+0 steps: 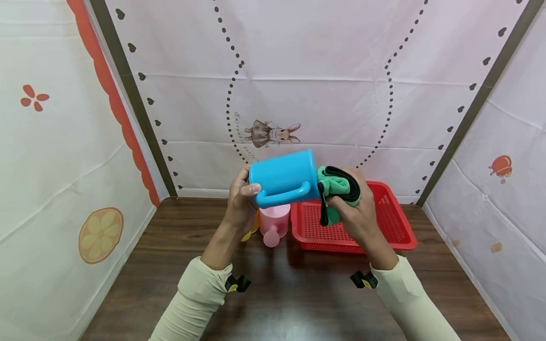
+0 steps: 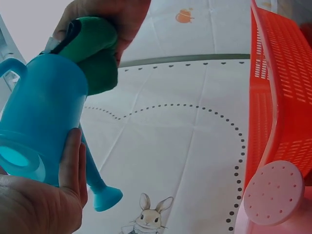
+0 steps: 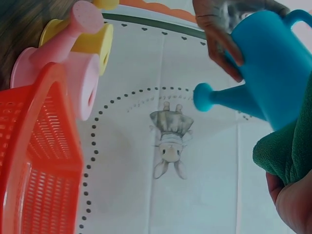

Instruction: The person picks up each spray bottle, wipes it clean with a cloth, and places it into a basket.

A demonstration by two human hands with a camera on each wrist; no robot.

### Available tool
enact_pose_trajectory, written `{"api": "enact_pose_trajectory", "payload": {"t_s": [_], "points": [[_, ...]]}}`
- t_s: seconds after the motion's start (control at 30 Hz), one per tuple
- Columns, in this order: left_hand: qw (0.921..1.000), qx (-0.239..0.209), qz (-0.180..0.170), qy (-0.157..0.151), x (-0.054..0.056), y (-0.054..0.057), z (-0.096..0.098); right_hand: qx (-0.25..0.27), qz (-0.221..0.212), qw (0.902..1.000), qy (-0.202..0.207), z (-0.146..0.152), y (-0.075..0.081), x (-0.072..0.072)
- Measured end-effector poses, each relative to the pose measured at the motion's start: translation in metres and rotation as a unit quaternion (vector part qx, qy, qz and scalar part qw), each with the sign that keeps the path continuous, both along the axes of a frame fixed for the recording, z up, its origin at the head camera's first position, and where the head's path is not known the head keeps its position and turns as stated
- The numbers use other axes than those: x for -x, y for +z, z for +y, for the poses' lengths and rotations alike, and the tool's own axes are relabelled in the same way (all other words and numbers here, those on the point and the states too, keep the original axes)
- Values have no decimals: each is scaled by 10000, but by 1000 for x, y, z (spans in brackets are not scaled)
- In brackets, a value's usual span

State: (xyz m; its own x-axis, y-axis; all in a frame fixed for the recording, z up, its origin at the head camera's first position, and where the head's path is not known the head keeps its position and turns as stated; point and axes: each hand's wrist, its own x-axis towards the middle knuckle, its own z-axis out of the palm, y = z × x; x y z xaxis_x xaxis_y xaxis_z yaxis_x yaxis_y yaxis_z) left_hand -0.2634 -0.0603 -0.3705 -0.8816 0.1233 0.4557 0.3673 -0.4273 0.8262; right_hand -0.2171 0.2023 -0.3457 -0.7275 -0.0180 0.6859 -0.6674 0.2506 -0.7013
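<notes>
A blue watering can (image 1: 283, 175) is held up on its side above the table, its handle facing the head camera. My left hand (image 1: 242, 196) grips its top end, thumb near the handle; the left wrist view shows the can's opening beside the palm. Its spout (image 3: 229, 99) and round sprinkler head show in both wrist views. My right hand (image 1: 360, 208) holds a folded green cloth (image 1: 334, 184) with black edging against the can's base. In the left wrist view the cloth (image 2: 97, 58) meets that end of the can; the fingers behind it are partly hidden.
A red perforated plastic basket (image 1: 392, 218) stands on the dark wooden table (image 1: 273, 293) under the right hand. Left of it is a pink watering can (image 1: 275, 220), with a yellow watering can (image 3: 105, 46) next to that. Patterned white sheets (image 1: 315, 109) enclose the back and sides.
</notes>
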Motion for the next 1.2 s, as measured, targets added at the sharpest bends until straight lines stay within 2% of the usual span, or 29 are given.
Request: {"api": "enact_pose_trajectory", "payload": {"t_s": [0.23, 0.5, 0.67, 0.93, 1.1, 1.2], "points": [[10000, -37, -3, -74, -1, 0, 1, -21, 469, 9987, 222, -5, 7, -4], [9992, 146, 27, -368, -3, -2, -1, 48, 1024, 9938, 428, -9, 20, -5], [9977, 292, 133, -594, -4, -2, -3, 111, 1035, 9935, 471, -11, 30, -3], [9960, 313, 408, -731, -3, -3, -8, 163, 1021, 9934, 503, -13, 36, 6], [9907, 248, 723, -1128, -2, -7, -14, 216, 1070, 9924, 562, -13, 39, 9], [9852, 281, 979, -1381, -2, -9, -18, 268, 934, 9940, 504, -13, 41, 11]]}}
